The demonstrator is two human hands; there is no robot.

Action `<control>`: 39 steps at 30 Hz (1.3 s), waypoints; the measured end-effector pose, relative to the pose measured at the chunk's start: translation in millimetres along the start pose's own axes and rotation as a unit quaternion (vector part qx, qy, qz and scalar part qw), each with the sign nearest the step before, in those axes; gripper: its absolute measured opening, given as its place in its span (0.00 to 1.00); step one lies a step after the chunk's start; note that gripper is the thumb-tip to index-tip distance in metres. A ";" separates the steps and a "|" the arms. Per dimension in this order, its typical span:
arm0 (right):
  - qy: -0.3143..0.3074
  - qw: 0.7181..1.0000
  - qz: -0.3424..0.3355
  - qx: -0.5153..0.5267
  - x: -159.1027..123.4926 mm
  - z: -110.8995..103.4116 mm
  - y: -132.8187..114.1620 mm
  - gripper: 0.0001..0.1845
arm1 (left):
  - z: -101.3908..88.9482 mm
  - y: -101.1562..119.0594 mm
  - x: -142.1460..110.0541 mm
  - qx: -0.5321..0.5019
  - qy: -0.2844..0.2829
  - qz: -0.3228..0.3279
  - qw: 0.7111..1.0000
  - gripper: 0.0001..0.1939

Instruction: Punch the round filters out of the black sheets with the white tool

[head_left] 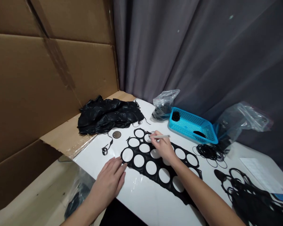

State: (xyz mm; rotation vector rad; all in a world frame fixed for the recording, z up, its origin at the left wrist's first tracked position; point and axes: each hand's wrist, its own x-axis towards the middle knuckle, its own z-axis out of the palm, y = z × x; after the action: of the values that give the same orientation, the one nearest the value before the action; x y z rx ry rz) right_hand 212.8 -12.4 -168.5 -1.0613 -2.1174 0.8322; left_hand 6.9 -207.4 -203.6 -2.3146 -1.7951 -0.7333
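A black sheet with rows of round holes [145, 157] lies flat on the white table, whose surface shows through the holes. My right hand [162, 146] grips a slim light-coloured pen-like tool [160, 136] over a hole in the sheet's far row. The tool's tip is partly hidden by the fingers. At the sheet's near left corner rests my left hand [112, 175], its fingers stretched out and the fingertips at the edge. A dark round disc [116, 134] and a curled black strip [105, 150] lie to the left of the sheet.
A heap of black sheets [106, 114] sits at the back left by a large cardboard box [54, 69]. Behind the sheet stands a blue basket [191, 125] between clear plastic bags. Thin black rings [209, 152], black cut scraps [252, 197] and paper [259, 172] lie at right.
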 end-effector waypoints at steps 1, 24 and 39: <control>-0.044 0.999 0.003 0.024 -10.5 -1.1 -3.7 0.08 | -0.3 0.3 0.7 -0.003 0.004 0.002 1.000 0.13; -0.140 0.988 -0.050 0.047 -74.9 29.1 -23.5 0.09 | 15.9 23.5 0.4 0.008 -0.063 0.087 0.994 0.19; 0.057 0.994 0.026 -0.093 -40.0 -21.6 18.9 0.09 | 10.9 23.6 8.0 -0.021 -0.067 0.076 0.995 0.17</control>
State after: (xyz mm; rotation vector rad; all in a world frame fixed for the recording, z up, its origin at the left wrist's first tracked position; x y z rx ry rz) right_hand 256.9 -31.4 -179.3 -1.2347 -2.1090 0.5914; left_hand 33.7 -203.1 -205.0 -2.5512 -1.6433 -0.6114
